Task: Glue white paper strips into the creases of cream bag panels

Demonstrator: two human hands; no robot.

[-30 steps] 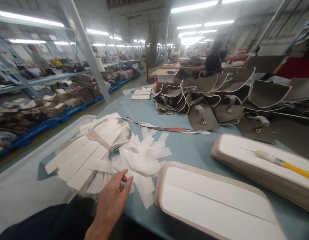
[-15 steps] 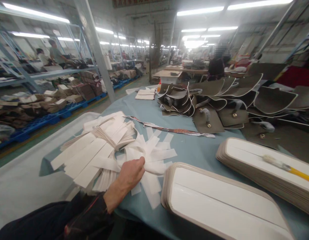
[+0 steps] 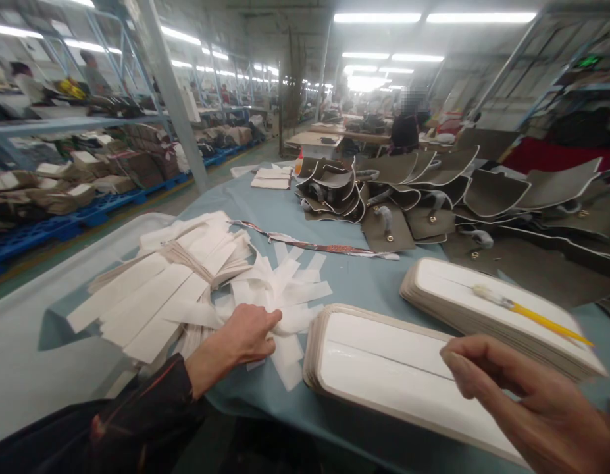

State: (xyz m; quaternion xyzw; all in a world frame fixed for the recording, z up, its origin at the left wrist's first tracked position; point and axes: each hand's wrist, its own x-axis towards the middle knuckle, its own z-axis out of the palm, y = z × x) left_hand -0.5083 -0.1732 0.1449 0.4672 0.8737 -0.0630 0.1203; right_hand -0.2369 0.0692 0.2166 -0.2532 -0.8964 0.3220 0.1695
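My left hand (image 3: 243, 334) rests on a fanned pile of thin white strips (image 3: 305, 296). Its fingers are bent, with thumb and forefinger tips a little apart and nothing visible between them. My right hand (image 3: 526, 395) hovers over the near stack of long, round-cornered boards (image 3: 383, 342), fingers curled in towards the thumb; no thing shows in it. Farther back, a yellow-handled brush (image 3: 546, 320) lies on a second stack of boards (image 3: 433, 280). Left of my left hand spread bundles of cream strips (image 3: 156, 296).
Brown bag pieces with handles (image 3: 388, 227) are heaped at the back right. A narrow twisted strip (image 3: 324, 247) crosses the blue-green table cover (image 3: 220, 194). Light pieces (image 3: 271, 176) sit at the far end. Racks and people are beyond.
My right hand has come into view at the lower right. My left thumb and forefinger have parted slightly over the white strips. The camera view has shifted a little.
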